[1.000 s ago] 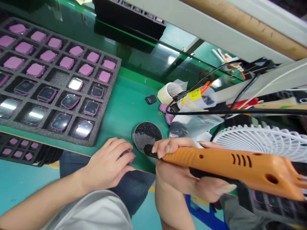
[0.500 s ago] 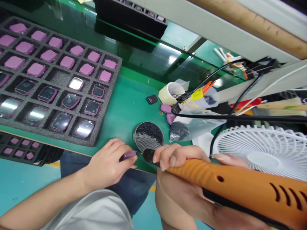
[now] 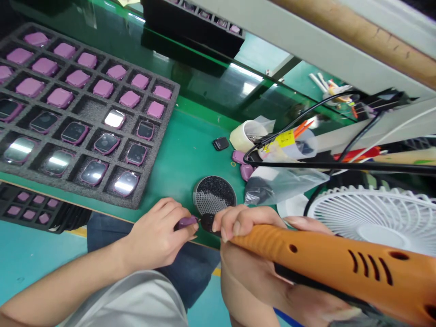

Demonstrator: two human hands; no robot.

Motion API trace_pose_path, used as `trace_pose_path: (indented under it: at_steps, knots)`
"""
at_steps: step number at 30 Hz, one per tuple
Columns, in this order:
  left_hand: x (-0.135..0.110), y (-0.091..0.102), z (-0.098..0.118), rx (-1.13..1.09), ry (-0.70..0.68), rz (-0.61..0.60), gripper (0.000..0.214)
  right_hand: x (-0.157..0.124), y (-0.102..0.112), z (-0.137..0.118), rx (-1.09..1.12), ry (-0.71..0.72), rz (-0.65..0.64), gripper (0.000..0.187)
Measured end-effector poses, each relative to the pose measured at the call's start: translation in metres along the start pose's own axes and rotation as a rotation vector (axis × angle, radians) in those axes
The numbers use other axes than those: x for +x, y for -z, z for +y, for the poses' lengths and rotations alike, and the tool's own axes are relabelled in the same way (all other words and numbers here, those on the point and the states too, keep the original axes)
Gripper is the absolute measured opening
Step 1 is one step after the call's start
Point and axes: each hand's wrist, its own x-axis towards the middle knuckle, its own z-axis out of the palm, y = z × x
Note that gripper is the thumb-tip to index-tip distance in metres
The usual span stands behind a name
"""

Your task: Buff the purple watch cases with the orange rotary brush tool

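My left hand (image 3: 160, 234) is closed on a small purple watch case (image 3: 186, 222) over the table's front edge, its thumb and fingers pinching the sides. An orange electric screwdriver (image 3: 316, 254) with a black nose lies almost level in my right hand (image 3: 250, 220), the fingers wrapped round its front end. Its thin bit meets the right edge of the watch case; I cannot tell whether it sits in a screw. Just behind the nose stands a round dish (image 3: 214, 195) with a perforated grey top, partly covered by small dark screws.
A grey foam tray (image 3: 136, 200) of purple watches spans the left of the green table (image 3: 184, 150). A small black piece (image 3: 220, 143), loose purple cases (image 3: 245, 171), a plastic bag (image 3: 269, 184) and a white fan (image 3: 374, 222) are to the right. A black cable (image 3: 340, 166) crosses there.
The screwdriver's nose has come left to the watch case, and its bit now meets the case edge. The view has shifted slightly. My left hand keeps its pinch.
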Motion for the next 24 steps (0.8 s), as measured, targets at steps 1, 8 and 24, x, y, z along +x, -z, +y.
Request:
trace_pose_path:
  at_steps: [1, 8, 24]
  knots:
    - [0.0, 0.0, 0.0, 0.0, 0.0, 0.003, 0.014, 0.0, 0.0, 0.0, 0.0, -0.001, -0.001, 0.06]
    - [-0.001, -0.002, 0.0, 0.003, 0.0, 0.013, 0.012, 0.0, 0.0, -0.001, -0.016, -0.03, -0.039, 0.049]
    - [-0.003, -0.006, 0.003, 0.015, 0.047, 0.029, 0.01, -0.005, -0.007, 0.009, -0.003, -0.001, -0.037, 0.047]
